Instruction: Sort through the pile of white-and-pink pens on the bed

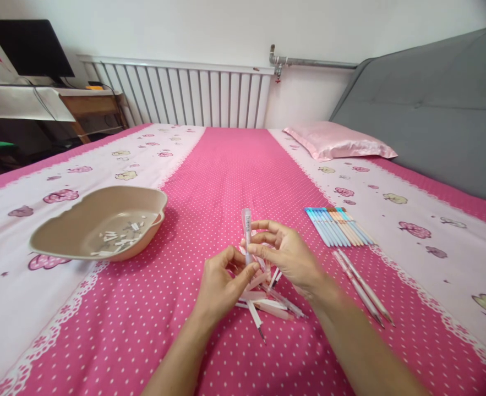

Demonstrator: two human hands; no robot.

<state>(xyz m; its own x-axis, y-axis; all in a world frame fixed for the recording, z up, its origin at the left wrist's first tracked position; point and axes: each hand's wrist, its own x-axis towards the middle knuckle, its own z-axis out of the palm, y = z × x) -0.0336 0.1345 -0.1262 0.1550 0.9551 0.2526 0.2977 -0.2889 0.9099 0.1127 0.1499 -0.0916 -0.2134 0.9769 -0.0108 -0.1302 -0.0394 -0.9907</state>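
Upright above the bed, a translucent pinkish pen barrel [246, 225] with a barcode label is pinched between my two hands. My left hand [226, 278] grips its lower end, thumb against the curled fingers. On its right side, my right hand [286, 256] holds it higher up with thumb and fingertips. Just below lies a loose heap of pen parts [267, 305], partly covered by my hands: pale pink barrels and white refills. One white refill [254, 316] points its dark tip toward me.
A beige basin [69, 231] with small white pieces [121, 239] inside stands at left. To the right lie a row of blue and peach pens [337, 226] and two pinkish pens [364, 286]. A pink pillow [337, 140] rests farther back on the dotted bedspread [234, 170].
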